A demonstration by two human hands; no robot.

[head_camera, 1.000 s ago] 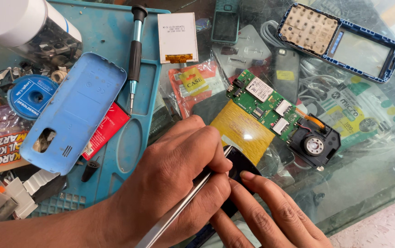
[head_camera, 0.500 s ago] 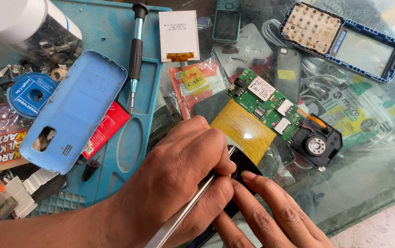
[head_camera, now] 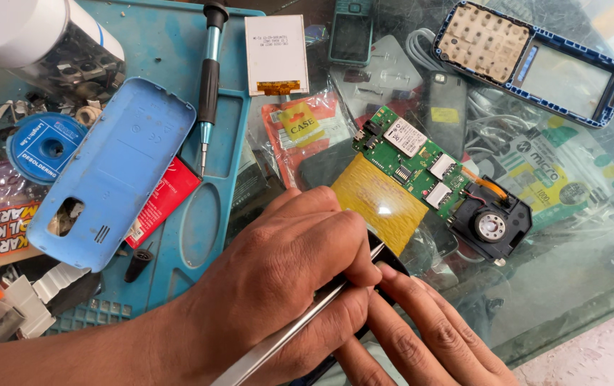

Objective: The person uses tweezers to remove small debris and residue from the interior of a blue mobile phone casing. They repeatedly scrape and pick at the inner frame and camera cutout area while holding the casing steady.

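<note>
my left hand (head_camera: pixel 278 286) pinches metal tweezers (head_camera: pixel 300 329), tips at the black edge under the yellow-taped circuit board (head_camera: pixel 392 186). my right hand (head_camera: pixel 421 336) holds nothing, fingers flat, steadying that part on the glass table (head_camera: pixel 578 279). i judge a slip could tear the tape or tug the wired speaker module (head_camera: pixel 491 227). one screwdriver (head_camera: pixel 209 78), one blue back cover (head_camera: pixel 110 171), one keypad frame (head_camera: pixel 528 61), one small display (head_camera: pixel 276 53).
</note>
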